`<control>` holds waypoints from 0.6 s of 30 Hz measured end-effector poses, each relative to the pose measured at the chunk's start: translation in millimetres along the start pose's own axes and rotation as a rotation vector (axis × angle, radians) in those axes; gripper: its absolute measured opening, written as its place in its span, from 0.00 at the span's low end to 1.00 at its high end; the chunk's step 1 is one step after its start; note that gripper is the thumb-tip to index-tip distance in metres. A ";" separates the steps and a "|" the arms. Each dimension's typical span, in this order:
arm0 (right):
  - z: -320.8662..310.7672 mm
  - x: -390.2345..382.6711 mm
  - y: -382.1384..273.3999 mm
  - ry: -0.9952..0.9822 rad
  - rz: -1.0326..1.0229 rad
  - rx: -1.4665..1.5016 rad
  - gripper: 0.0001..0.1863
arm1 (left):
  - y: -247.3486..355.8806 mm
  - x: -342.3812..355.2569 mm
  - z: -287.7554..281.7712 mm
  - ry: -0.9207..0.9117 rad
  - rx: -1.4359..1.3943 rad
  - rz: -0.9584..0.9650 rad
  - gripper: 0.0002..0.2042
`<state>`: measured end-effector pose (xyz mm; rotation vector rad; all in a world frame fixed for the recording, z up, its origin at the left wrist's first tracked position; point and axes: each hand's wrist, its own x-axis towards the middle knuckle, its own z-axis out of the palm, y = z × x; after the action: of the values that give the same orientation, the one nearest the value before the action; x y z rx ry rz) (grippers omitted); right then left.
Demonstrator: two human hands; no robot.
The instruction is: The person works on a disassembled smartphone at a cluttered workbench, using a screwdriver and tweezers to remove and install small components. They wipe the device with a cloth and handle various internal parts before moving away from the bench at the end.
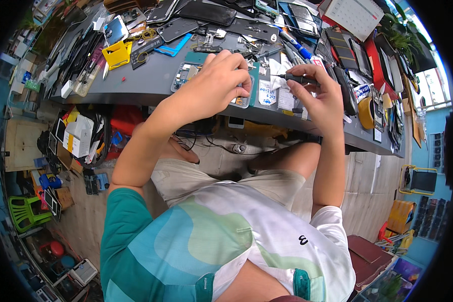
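Note:
An opened phone [182, 76] lies on a teal mat [196, 57] at the front edge of the desk, its inner parts exposed. My left hand [219, 80] covers much of it, the thumb and fingertips pinched together over its right end. Whatever those fingertips hold, if anything, is hidden. To the right, my right hand [321, 93] grips a dark pen-shaped tool, which looks like a screwdriver [301, 79], pointing left. Crumpled white tissue [276, 67] lies by the tool's tip. Below it is a white label with blue handwriting [267, 93].
Phone parts and tools crowd the grey desk [151, 83]. A yellow holder [117, 54] and a blue frame [173, 46] lie at left. Behind my right hand are a blue marker [301, 49], a desk calendar [355, 17] and a red folder [380, 60]. A yellow tape roll [366, 111] sits at right.

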<state>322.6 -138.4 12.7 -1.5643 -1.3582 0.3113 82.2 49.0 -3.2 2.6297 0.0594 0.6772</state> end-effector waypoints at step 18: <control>27.4 -27.3 36.1 0.192 -0.005 0.299 0.13 | 0.0 2.6 -4.7 0.058 0.104 -0.042 0.07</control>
<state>315.1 -143.3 -39.4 -1.3063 -1.1110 0.3348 82.3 51.2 1.6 2.6996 0.1715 0.7547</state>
